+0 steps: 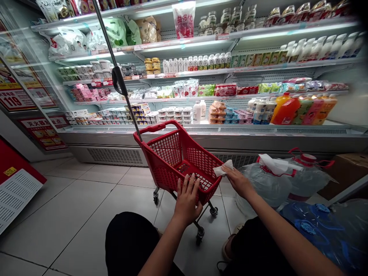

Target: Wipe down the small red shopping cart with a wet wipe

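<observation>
A small red plastic shopping cart on black casters stands in front of me, with a tall dark pole fixed at its handle end. My left hand lies against the cart's near side wall, its fingers stretched and spread over the rim, gripping nothing. At the cart's right end, my right hand holds a white wipe against the top edge. The fingers of that hand are pressed together over the wipe, and part of the wipe sticks out past the rim. Slots show through the cart's basket floor and walls.
Behind the cart runs a refrigerated shelf of bottles, cups and pouches. Large clear water jugs, with white tissue on top, stand close on the right beside blue water jugs. A red and white unit stands left on the tiled floor.
</observation>
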`<act>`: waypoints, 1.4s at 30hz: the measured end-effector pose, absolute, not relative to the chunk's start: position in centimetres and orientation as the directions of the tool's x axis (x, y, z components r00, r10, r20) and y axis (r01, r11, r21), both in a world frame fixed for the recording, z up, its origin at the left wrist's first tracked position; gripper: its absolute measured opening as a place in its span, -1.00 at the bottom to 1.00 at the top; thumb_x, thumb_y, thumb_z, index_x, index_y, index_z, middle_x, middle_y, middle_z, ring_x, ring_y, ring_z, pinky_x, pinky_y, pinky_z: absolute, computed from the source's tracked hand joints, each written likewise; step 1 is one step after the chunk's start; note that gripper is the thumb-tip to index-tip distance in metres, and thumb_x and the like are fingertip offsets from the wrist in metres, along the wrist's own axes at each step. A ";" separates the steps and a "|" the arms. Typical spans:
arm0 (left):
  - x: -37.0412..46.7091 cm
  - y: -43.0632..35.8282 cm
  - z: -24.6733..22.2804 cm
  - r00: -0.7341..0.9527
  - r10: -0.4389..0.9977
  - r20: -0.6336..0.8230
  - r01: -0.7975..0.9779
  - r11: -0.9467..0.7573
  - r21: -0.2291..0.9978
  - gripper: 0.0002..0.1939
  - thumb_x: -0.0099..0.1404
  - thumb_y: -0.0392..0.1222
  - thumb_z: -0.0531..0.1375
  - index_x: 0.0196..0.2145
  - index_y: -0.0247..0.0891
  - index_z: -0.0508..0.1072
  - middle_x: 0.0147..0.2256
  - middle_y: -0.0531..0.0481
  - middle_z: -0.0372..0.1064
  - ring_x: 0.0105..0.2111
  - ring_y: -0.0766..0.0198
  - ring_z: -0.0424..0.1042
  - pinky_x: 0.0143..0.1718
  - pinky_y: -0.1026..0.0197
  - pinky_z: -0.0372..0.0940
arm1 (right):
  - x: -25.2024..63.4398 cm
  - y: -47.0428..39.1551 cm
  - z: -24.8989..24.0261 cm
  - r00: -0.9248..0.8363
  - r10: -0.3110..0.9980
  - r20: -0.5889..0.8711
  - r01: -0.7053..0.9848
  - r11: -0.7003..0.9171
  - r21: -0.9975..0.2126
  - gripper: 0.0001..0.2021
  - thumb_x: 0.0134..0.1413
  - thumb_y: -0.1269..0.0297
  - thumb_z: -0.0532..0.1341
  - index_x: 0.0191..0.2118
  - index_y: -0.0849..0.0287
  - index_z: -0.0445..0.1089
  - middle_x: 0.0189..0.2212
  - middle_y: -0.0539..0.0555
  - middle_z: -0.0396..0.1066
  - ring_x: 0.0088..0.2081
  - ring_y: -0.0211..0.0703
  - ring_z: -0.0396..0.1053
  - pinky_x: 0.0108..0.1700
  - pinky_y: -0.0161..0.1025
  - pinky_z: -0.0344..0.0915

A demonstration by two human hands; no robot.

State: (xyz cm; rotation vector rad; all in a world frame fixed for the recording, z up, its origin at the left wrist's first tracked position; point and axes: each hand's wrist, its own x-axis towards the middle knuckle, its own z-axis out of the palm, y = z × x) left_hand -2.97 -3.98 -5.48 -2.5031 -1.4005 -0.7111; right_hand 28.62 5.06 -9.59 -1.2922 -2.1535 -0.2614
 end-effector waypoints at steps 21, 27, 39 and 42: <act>-3.8 -3.8 -6.0 0.421 0.763 0.490 0.852 -0.518 0.074 -0.09 0.19 -0.20 0.22 0.46 -0.23 0.06 0.52 -0.15 -0.23 0.51 -0.15 -0.32 0.46 -0.37 -0.41 | 23.0 0.4 -9.1 -0.472 0.614 0.633 0.768 0.639 -0.047 -0.38 0.40 0.49 -0.04 0.49 0.02 0.02 0.32 0.07 0.35 0.33 -0.10 0.31 0.40 0.10 0.23; -3.1 -3.8 -6.0 0.418 0.763 0.494 0.855 -0.513 0.068 -0.01 0.18 -0.22 0.22 0.50 -0.21 -0.07 0.53 -0.14 -0.29 0.51 -0.16 -0.32 0.46 -0.39 -0.39 | 24.6 2.3 -9.5 -0.277 0.693 0.666 0.871 0.474 -0.131 -0.45 0.45 0.36 -0.04 0.48 0.02 0.08 0.31 0.10 0.36 0.31 0.02 0.34 0.36 0.18 0.27; -1.0 -4.0 -6.5 0.368 0.787 0.496 0.869 -0.481 0.117 -0.05 0.23 -0.19 0.22 0.49 -0.30 -0.06 0.52 -0.19 -0.28 0.50 -0.27 -0.47 0.45 -0.41 -0.25 | 19.2 -2.8 -9.2 -0.515 0.584 0.628 0.722 0.690 -0.049 -0.35 0.36 0.54 -0.05 0.50 0.07 0.00 0.34 0.09 0.32 0.36 -0.11 0.26 0.42 0.06 0.20; -1.4 -3.9 -6.3 0.399 0.782 0.478 0.870 -0.487 0.071 -0.11 0.23 -0.23 0.21 0.47 -0.27 0.03 0.52 -0.16 -0.25 0.50 -0.26 -0.45 0.46 -0.37 -0.28 | 22.9 1.0 -8.7 -0.463 0.627 0.626 0.747 0.656 -0.104 -0.47 0.39 0.48 -0.05 0.38 0.02 0.24 0.22 0.06 0.47 0.26 -0.11 0.39 0.42 0.10 0.19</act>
